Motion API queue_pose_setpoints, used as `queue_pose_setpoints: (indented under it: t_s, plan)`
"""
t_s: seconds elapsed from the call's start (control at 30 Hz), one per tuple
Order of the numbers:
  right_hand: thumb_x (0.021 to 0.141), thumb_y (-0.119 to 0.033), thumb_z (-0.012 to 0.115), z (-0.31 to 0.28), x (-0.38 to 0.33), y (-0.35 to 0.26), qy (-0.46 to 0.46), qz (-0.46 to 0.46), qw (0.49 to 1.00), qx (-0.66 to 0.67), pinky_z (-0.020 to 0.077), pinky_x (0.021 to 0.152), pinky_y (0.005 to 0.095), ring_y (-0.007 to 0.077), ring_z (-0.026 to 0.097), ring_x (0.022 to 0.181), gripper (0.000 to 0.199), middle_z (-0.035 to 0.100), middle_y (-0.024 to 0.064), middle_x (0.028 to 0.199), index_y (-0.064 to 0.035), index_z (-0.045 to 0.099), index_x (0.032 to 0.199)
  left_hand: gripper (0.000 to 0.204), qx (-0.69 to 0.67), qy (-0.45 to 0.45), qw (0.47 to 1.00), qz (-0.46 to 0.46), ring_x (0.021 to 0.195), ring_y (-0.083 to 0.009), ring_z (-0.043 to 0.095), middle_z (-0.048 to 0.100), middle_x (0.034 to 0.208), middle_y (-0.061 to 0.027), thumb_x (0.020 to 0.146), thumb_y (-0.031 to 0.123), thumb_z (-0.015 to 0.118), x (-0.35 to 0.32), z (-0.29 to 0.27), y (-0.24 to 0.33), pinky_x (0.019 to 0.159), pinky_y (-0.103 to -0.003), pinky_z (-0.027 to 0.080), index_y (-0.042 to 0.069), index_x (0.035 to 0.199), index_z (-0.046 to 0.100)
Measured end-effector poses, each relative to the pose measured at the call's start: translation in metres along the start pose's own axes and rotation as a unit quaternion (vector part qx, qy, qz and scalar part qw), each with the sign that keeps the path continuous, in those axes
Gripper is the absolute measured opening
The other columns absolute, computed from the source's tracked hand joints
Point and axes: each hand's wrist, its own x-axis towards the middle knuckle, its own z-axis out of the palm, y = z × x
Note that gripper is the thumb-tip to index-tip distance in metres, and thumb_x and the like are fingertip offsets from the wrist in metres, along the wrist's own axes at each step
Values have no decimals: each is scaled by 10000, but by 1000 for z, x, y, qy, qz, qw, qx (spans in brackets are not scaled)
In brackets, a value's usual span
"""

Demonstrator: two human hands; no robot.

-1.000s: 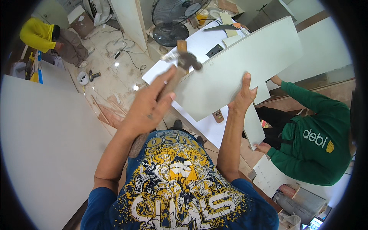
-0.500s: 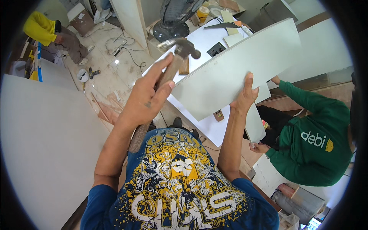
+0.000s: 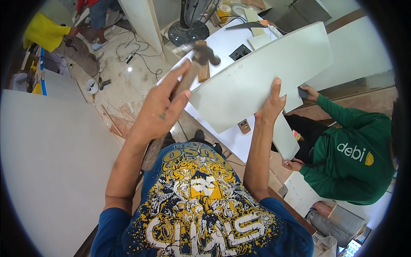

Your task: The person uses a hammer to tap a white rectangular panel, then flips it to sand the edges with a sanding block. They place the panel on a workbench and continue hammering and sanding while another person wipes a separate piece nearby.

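Head view. Hammer [image 3: 201, 53] has come up over the last second: head was low against the panel's left end, now it stands raised above that end, blurred, so mid-swing. Judged: a striking stroke on the panel [image 3: 261, 77] edge is in progress, either at the top of the lift or just starting down. Panel itself has barely shifted; its curved upper edge holds the same line.

Left hand [image 3: 160, 109]: fist closed round the wooden handle, forefinger stretched up along it toward the head, wrist cocked back, forearm rising from the lower left. Handle butt shows below the fist, near the shirt.

Right hand [image 3: 270, 107]: fingers spread flat on the near face of the panel, thumb wrapped at the lower edge, gripping and steadying it; forearm upright from the lower middle.

Panel: white, held tilted out in front of the chest, over the white board [image 3: 222, 45] on the floor.

Co-worker in green sleeve [image 3: 342, 113], on the right, has a hand [image 3: 309, 92] at the panel's far lower edge.
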Motion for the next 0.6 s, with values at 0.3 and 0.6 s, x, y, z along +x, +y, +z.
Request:
queue_pose_setpoints:
  t_s: [0.3,0.6]
  plan:
    - [1037,-305,733,-7,11,1,-34,-3,999,14,667,856,371,252,754,1041,533,689,164,1300,27,539,1406,598,113,-26,989,88,1195,-248,668,649,1409,-241,1037,137,602,-1,5,-5,1016,-354,515,17,1600,441]
    - [1026,-282,743,3,7,-6,-54,-7,998,31,587,974,389,252,686,1140,562,651,144,1344,21,529,1447,594,37,-12,999,-28,1219,-250,662,649,1424,-232,1041,165,600,-8,7,-16,1065,-361,487,4,1592,449]
